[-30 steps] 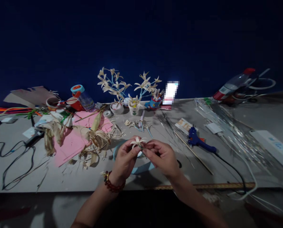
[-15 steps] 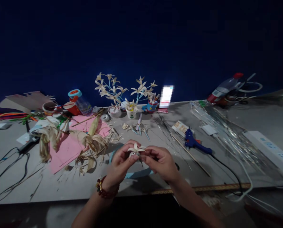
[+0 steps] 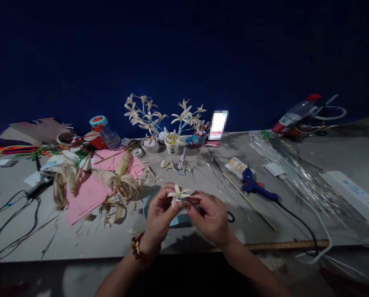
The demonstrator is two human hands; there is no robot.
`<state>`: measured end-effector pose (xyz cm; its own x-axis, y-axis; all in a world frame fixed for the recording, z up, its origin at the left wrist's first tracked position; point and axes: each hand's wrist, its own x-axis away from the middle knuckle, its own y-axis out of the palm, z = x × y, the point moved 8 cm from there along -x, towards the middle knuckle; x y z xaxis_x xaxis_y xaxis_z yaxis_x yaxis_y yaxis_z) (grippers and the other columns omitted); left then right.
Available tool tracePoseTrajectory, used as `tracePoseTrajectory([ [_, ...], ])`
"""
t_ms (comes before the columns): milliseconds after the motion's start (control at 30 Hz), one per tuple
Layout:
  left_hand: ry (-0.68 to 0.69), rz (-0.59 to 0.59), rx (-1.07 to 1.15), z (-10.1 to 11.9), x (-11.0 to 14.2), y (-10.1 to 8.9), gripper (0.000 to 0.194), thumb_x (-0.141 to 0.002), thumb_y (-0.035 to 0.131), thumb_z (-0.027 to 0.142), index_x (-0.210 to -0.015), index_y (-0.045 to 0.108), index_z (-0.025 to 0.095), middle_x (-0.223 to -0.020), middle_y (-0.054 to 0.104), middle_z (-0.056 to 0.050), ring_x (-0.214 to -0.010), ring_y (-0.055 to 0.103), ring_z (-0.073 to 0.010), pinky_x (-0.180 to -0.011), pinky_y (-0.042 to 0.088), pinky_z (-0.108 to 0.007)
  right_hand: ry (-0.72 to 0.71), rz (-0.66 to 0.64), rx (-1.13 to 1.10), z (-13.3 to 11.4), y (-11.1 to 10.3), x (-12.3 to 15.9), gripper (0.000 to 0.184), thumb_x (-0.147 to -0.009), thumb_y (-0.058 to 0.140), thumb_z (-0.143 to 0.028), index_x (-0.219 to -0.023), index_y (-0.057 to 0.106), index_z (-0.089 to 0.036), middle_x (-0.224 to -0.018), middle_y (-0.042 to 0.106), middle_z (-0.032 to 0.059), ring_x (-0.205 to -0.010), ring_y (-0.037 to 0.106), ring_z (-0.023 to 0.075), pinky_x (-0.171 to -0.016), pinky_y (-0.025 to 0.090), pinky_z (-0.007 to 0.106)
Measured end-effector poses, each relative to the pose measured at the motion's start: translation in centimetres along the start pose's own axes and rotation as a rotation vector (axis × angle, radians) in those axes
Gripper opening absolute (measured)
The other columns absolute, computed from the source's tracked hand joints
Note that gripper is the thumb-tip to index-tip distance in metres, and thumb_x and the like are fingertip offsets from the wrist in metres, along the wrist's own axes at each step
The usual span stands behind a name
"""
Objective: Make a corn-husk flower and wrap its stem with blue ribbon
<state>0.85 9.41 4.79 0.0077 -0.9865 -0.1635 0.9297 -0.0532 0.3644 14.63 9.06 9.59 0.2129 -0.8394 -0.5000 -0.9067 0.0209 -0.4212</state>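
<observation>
A pale flower with narrow petals, seemingly of corn husk [image 3: 178, 192], is pinched between the thumb and fingers of my left hand [image 3: 162, 209]. Close against its right side, my right hand [image 3: 211, 214] is closed, thumb and fingers at the flower's base, where the stem is mostly hidden. Beneath my hands a light blue strip [image 3: 180, 219] lies on the table, partly covered. A black loop [image 3: 231, 216] shows beside my right hand. Beyond them lie several small flower pieces with bluish stems [image 3: 181, 168].
Potted husk-flower branches [image 3: 145, 113] stand at the back near a lit phone [image 3: 218, 125]. A blue glue gun [image 3: 257, 186], a thin stick [image 3: 252, 204] and shiny wires [image 3: 302, 177] lie right. Corn husks [image 3: 125, 185] cover pink sheets [image 3: 88, 196] on the left.
The flower has tilted and shifted slightly right and up within my fingers. My right hand has turned a little, its fingers curled closer around the flower's base. The view has shifted slightly.
</observation>
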Motion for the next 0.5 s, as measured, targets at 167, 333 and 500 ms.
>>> tracePoseTrajectory([
  [167, -0.077, -0.052, 0.073, 0.1, -0.2, 0.3, 0.006, -0.082, 0.072, 0.023, -0.087, 0.071, 0.019, -0.097, 0.056, -0.004, -0.088, 0.055, -0.0164, -0.080, 0.045, -0.026, 0.133, -0.080, -0.135, 0.8, 0.3, -0.4, 0.012, -0.086, 0.062, -0.026, -0.080, 0.067, -0.017, -0.062, 0.063, -0.0012, -0.052, 0.053, 0.0098, -0.052, 0.040, 0.021],
  [333, -0.109, -0.072, 0.092, 0.8, -0.8, 0.5, 0.008, -0.080, 0.075, 0.024, -0.083, 0.072, 0.017, -0.089, 0.057, -0.004, -0.082, 0.053, -0.0155, -0.078, 0.045, -0.027, 0.444, -0.291, -0.518, 2.9, 2.5, 0.0, 0.024, -0.085, 0.064, -0.038, -0.077, 0.064, -0.016, -0.047, 0.043, -0.0086, -0.036, 0.035, 0.0048, -0.038, 0.028, 0.018],
  [500, -0.143, -0.050, 0.146, 0.5, -0.8, 0.3, 0.014, -0.075, 0.079, 0.027, -0.078, 0.070, 0.017, -0.091, 0.058, -0.005, -0.086, 0.054, -0.0172, -0.080, 0.045, -0.028, 0.614, -0.279, -0.716, 3.9, 3.6, 0.6, 0.032, -0.077, 0.073, -0.046, -0.077, 0.063, -0.016, -0.048, 0.046, -0.0086, -0.034, 0.032, 0.0033, -0.035, 0.022, 0.018],
])
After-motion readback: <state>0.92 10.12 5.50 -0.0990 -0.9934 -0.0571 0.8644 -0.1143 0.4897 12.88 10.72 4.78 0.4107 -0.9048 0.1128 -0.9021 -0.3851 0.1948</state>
